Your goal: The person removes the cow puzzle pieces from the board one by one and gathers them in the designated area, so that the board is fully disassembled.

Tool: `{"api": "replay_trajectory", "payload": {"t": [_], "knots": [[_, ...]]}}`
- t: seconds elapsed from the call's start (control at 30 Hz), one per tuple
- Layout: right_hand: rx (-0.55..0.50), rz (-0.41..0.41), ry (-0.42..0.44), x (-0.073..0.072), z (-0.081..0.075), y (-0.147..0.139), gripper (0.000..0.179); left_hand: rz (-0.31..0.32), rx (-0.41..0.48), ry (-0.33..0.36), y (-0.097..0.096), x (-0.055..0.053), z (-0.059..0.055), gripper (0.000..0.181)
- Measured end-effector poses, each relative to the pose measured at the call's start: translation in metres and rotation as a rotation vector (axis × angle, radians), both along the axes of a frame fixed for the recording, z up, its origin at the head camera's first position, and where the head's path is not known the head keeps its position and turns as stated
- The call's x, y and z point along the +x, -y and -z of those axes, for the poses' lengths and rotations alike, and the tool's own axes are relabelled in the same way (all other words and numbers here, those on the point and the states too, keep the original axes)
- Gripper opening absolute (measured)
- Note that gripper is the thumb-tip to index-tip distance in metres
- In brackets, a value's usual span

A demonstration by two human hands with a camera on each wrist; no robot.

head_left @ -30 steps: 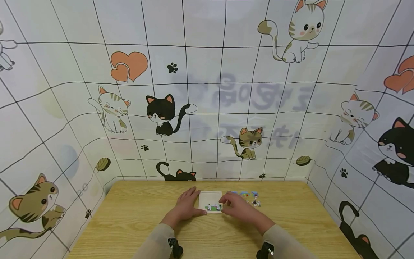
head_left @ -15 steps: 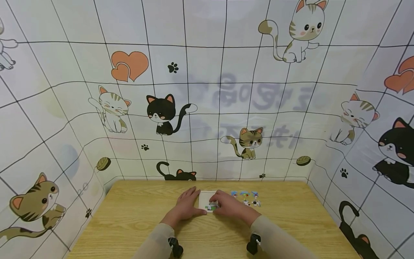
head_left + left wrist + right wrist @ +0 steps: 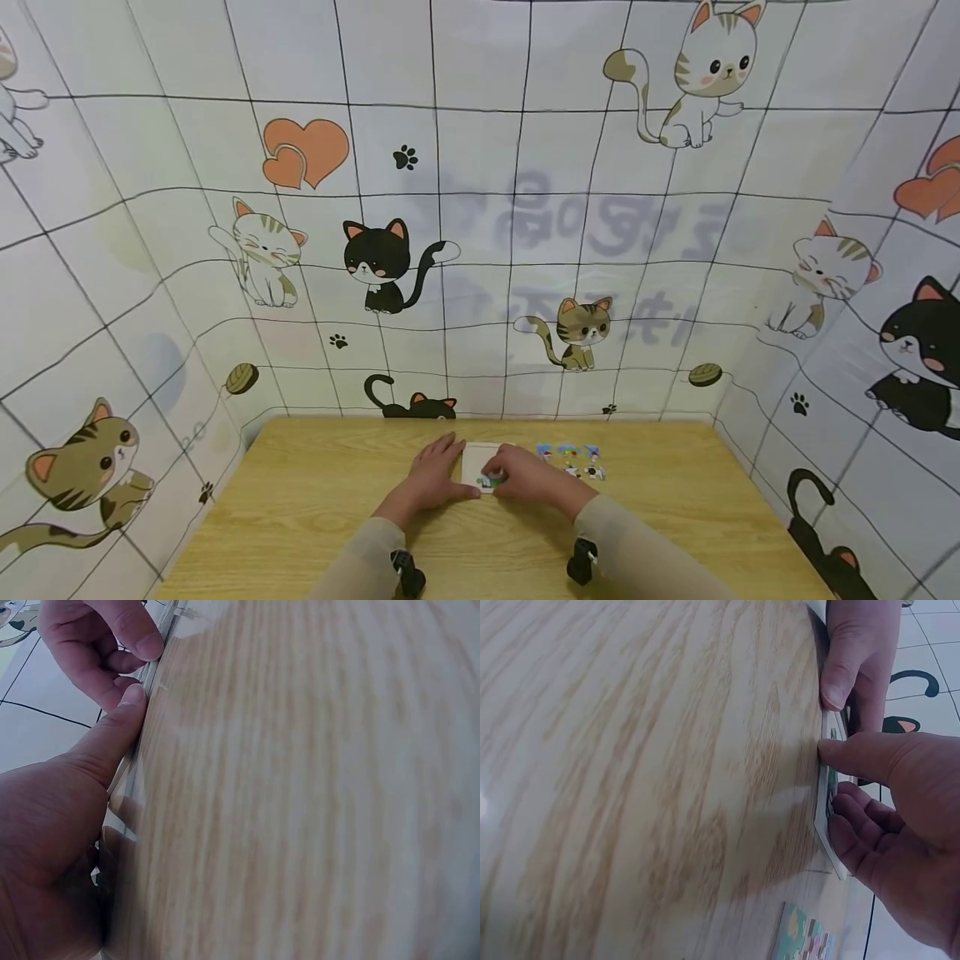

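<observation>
A shallow white puzzle tray [image 3: 475, 454] lies on the table, with colourful puzzle pieces [image 3: 489, 481] along its near side. My left hand [image 3: 432, 477] rests at the tray's left side, fingers extended away from me and thumb at the near left corner. Over the tray's right half, my right hand [image 3: 525, 475] has its fingers bent down onto a puzzle piece, which they mostly cover. The right wrist view shows the right thumb [image 3: 847, 754] at the tray's near edge, beside a green bit of puzzle, with the other fingers curled over the tray.
Several loose puzzle pieces [image 3: 568, 451] lie in two rows to the right of the tray. The wooden table [image 3: 300, 500] meets a cat-print cloth wall [image 3: 480, 250] at the back and sides.
My right hand has moved left from the tray's right edge to over the pieces inside, uncovering the loose pieces at the right. The left hand has stayed at the tray.
</observation>
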State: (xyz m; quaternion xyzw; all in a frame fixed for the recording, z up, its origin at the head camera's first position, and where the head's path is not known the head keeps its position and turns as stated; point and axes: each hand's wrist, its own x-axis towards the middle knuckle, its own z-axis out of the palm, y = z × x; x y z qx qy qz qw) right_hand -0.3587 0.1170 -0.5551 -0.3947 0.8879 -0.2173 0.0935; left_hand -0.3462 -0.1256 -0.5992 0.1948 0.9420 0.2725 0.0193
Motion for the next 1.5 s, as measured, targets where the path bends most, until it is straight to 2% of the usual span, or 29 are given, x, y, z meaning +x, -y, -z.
{"api": "replay_trajectory", "payload": {"t": [0.23, 0.47, 0.7, 1.0, 1.23, 1.5], "knots": [[-0.003, -0.007, -0.004, -0.001, 0.003, 0.001, 0.033, -0.011, -0.042, 0.014, 0.0, -0.001, 0.004, 0.105], [0.014, 0.013, 0.015, 0.0, 0.001, 0.003, 0.031, -0.002, -0.025, 0.007, -0.001, 0.001, -0.001, 0.102], [-0.015, 0.027, 0.065, 0.001, -0.004, 0.004, 0.033, 0.0, -0.023, -0.006, -0.002, 0.0, 0.0, 0.103], [-0.049, 0.032, 0.063, 0.0, 0.0, 0.002, 0.034, -0.016, -0.03, 0.008, -0.001, -0.002, 0.004, 0.105], [-0.071, 0.028, 0.047, -0.003, 0.007, 0.0, 0.033, -0.016, -0.029, -0.006, 0.0, -0.004, 0.009, 0.108], [-0.086, 0.056, 0.084, 0.0, 0.004, -0.001, 0.033, -0.005, -0.009, 0.004, -0.002, -0.001, 0.001, 0.107]]}}
